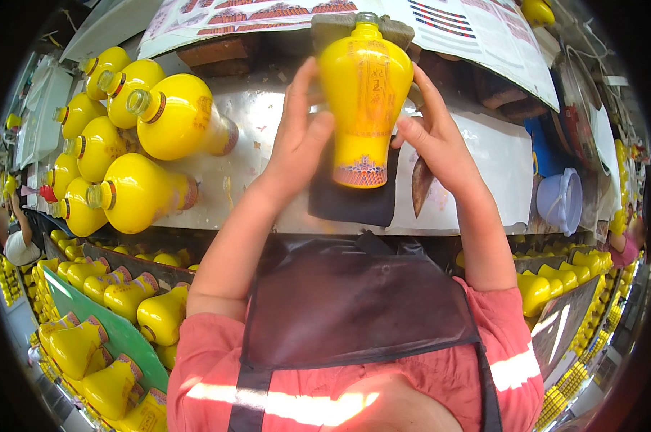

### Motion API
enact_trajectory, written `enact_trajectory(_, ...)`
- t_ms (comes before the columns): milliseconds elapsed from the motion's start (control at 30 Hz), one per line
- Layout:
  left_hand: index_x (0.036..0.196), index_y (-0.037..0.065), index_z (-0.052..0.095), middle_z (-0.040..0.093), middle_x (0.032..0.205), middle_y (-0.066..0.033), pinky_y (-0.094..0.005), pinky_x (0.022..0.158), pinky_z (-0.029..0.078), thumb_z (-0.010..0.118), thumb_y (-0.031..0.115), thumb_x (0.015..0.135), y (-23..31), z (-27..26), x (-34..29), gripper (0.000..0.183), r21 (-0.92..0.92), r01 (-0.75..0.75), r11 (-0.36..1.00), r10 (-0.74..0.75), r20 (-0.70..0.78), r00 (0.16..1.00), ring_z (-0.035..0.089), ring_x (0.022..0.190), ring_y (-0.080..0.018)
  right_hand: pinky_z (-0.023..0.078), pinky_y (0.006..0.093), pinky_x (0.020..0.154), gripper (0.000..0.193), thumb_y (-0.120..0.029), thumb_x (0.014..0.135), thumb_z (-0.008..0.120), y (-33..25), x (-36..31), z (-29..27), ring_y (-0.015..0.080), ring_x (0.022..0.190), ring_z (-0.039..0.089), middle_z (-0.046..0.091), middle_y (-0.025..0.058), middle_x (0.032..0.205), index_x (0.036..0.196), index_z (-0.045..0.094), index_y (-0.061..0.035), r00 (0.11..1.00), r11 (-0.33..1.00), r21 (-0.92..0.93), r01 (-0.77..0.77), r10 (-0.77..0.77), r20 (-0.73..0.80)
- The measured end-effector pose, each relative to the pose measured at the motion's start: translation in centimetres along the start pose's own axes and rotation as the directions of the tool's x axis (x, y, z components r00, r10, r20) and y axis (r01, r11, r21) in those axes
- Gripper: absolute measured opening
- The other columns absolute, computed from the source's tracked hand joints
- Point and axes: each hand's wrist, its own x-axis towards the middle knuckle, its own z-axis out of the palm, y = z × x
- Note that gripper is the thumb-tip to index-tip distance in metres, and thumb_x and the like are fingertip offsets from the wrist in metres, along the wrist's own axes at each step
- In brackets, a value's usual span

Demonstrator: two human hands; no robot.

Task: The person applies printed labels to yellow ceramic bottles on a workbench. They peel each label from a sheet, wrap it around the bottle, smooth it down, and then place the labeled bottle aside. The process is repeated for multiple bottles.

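Observation:
A glossy yellow bottle (365, 93) with a clear glass neck, lettering on its front and a patterned band round its base is in front of me. Its neck points away, over a brown block (327, 29), and its base is above a black cloth (354, 205). My left hand (305, 133) curves round the bottle's left side, thumb towards me. On the other side, the fingers and thumb of my right hand (437, 129) press against it. Below that hand shows a dark brown pointed piece (421, 187); whether the hand touches it is hidden.
Several yellow bottles (174, 119) lie grouped on the metal table (257, 122) at left. Printed pattern sheets (476, 29) span the back. A pale blue bucket (560, 201) stands at right. More bottles (98, 385) fill racks behind a green board (109, 324). Other people work at both edges.

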Motion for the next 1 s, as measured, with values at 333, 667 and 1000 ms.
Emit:
enact_trajectory(333,0.163,-0.001,0.009,0.025,0.159,-0.0265,-0.0459,0.125,0.020,0.065,0.039,0.097,-1.2,1.3,0.4,0.096,0.189,-0.093,0.977,0.097,-0.010,0.995,0.025,0.151,-0.0410,0.054,0.0306,0.069,0.096,-0.035,0.094,0.069,0.2,0.0,2.6,0.0185,0.074,0.068,0.070,0.0220,0.114,0.165,0.013,-0.0016,0.987,0.992,-0.099,0.079,-0.092,-0.134)
enact_trajectory(667,0.164,0.000,0.008,0.023,0.160,-0.0260,-0.0483,0.126,0.019,0.070,0.036,0.091,-0.8,0.2,-0.1,0.102,0.194,-0.062,0.979,0.047,0.081,0.996,0.023,0.151,-0.0416,0.049,0.0296,0.062,0.102,-0.036,0.089,0.072,0.5,-0.4,2.2,0.0154,0.067,0.062,0.069,0.0140,0.089,0.165,0.013,-0.0037,0.992,0.993,-0.106,0.058,-0.069,-0.104)
enact_trajectory(1000,0.140,0.002,0.053,0.054,0.135,-0.0160,-0.0409,0.110,0.041,0.065,0.031,0.095,1.6,1.1,5.1,0.055,0.106,-0.229,0.968,0.244,-0.158,0.957,0.053,0.127,-0.0291,0.052,0.0321,0.076,0.073,-0.039,0.086,0.073,-4.2,1.2,1.2,0.0193,0.078,0.062,0.064,0.0192,0.129,0.144,0.055,0.0006,0.964,0.960,-0.268,0.085,-0.147,-0.222)
